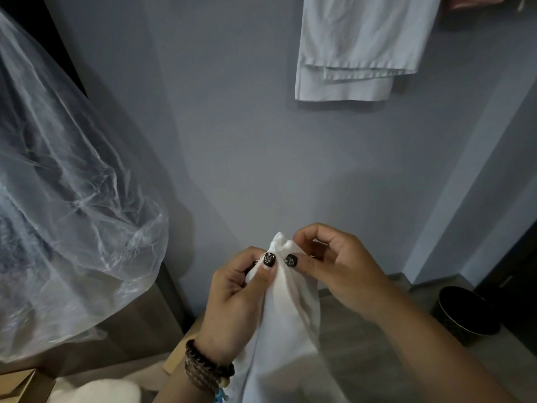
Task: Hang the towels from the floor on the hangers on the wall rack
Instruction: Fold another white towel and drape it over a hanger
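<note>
A white towel (286,321) hangs down in front of me, bunched at its top edge. My left hand (235,303) pinches that top edge between thumb and fingers. Right beside it, my right hand (334,266) pinches the same edge, the two thumbs almost touching. Another white towel (357,48) hangs folded against the grey wall at the upper right; its hanger is out of view above the frame. More white cloth (110,391) lies low at the bottom left.
Garments under a clear plastic cover (72,199) hang at the left over a wooden cabinet (139,324). A dark round bin (467,312) stands on the floor at the right, next to a dark doorway. Pink fabric (476,1) shows at the top right.
</note>
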Motion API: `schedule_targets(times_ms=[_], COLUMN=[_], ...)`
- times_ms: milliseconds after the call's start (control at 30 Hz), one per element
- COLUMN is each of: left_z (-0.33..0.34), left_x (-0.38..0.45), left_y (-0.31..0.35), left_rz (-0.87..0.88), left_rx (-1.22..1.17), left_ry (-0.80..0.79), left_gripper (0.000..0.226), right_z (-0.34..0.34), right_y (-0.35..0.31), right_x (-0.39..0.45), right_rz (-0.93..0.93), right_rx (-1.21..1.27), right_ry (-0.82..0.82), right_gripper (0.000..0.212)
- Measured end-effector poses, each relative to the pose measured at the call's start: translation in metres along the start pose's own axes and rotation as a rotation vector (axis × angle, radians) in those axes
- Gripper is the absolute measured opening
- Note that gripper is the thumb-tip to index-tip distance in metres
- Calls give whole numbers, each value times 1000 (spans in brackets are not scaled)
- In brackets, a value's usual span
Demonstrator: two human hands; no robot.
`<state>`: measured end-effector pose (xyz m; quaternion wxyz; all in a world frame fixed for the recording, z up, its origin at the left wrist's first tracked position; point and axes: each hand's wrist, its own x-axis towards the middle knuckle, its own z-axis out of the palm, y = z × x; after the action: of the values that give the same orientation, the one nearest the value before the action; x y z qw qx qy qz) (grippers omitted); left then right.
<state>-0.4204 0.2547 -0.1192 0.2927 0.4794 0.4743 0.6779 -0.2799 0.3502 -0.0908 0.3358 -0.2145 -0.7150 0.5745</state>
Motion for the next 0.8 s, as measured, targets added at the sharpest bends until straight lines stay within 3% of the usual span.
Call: schedule_targets(times_ms=[100,267,533,800], left_z=[-3,-12,-24,-24], left_x=[0,-1,-1,0], left_y=[-1,-1,1,5], left_rz=[-32,-56,-53,-43], left_rx=[-34,-78,151,137], left_ry=[0,-15,-71,-50], left_gripper=[27,30,21,15], right_z=[6,20,30,22], right_y=[2,5,12,15], right_x=[1,-1,-3,-9], right_rz=[-88,-189,-40,60], right_rx=[-51,91,106,262], right_ry=[23,82,158,228], right_gripper=[11,12,15,32])
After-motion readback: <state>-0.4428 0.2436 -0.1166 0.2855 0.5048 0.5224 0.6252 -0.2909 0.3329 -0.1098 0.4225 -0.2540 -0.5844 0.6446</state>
